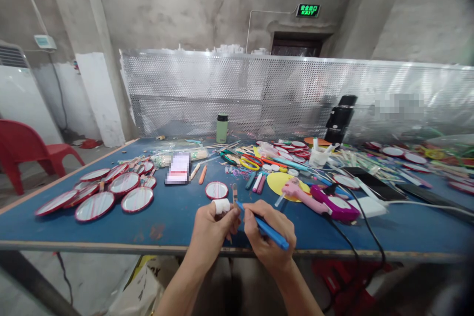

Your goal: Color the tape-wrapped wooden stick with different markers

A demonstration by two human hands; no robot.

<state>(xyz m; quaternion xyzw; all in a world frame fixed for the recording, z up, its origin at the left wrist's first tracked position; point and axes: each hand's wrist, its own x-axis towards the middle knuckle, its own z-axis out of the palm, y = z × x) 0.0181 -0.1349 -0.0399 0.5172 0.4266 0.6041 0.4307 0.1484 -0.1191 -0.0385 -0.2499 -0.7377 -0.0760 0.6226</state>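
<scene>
My left hand (214, 229) is closed on a small flat wooden stick (234, 191) that points upward from the fingertips. A white wrap (221, 206) sits around one of its fingers. My right hand (269, 231) grips a blue pen (273, 235) like a writing tool, with the pen's tip at the stick's lower part; whether it touches cannot be made out. Just beyond my left hand, a small round disc with a red rim (217, 190) lies flat on the blue table (177, 224).
Red-rimmed discs (95, 206) pile up at the left, near a lit phone (178, 169). Rightward lie markers (256, 182), a yellow disc (276, 185), a pink-and-purple glue gun (314, 201) and its cables. A green bottle (221, 129) and a black flask (339, 119) stand behind.
</scene>
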